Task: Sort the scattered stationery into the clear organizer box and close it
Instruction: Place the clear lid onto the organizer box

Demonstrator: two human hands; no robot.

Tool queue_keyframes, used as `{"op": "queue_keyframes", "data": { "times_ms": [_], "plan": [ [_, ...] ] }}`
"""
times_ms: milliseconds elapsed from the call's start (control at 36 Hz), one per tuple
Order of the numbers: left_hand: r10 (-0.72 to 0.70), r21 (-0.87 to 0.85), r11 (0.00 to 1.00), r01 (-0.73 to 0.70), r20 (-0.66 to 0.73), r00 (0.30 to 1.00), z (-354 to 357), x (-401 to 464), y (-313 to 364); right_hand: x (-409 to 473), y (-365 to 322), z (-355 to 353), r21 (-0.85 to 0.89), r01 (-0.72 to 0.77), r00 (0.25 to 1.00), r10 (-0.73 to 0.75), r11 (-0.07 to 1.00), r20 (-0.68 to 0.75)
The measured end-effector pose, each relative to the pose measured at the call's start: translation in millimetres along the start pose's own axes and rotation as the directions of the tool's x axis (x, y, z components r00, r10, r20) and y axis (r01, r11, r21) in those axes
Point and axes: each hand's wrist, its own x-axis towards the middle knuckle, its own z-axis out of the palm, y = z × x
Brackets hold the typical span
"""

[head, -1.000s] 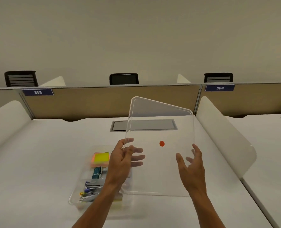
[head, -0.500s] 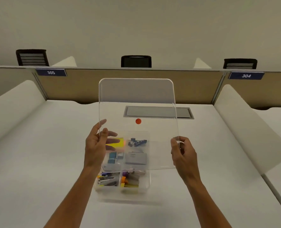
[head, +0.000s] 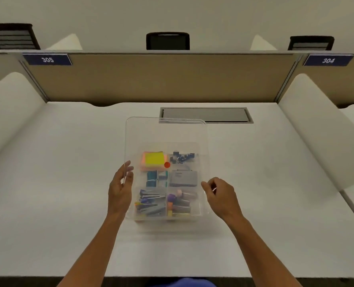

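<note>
The clear organizer box (head: 196,211) sits on the white desk in front of me, its compartments holding yellow sticky notes (head: 154,158), binder clips, a grey stapler-like block (head: 183,178) and coloured clips. A clear lid (head: 165,133) with a red dot (head: 167,165) hovers tilted over the box, its far edge higher. My left hand (head: 120,189) grips the lid's left edge. My right hand (head: 219,193) pinches its right edge.
A grey cable hatch (head: 206,115) lies in the desk just behind the lid. A tan partition (head: 161,77) with signs 305 and 304 closes the back. White curved dividers (head: 317,129) flank both sides. Black chairs stand beyond.
The lid has swung from upright down toward flat over the box, and both hands have lowered with it. My view has tipped downward.
</note>
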Motion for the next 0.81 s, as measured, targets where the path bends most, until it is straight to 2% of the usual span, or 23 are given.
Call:
{"op": "queue_keyframes", "data": {
  "times_ms": [306,583,806],
  "plan": [
    [-0.069,-0.005,0.998,0.069,0.025,0.997,6,21,-34,3,8,27,-0.046,-0.053,0.998,0.051,0.998,-0.034],
    [-0.253,0.017,0.967,0.252,0.053,0.966,12,34,-46,10,2,41,-0.057,-0.159,0.987,0.157,0.986,-0.045],
    [-0.301,0.126,0.949,0.288,0.095,0.949,15,36,-55,10,5,46,-0.088,-0.156,0.987,0.153,0.984,-0.04]
  ]
}}
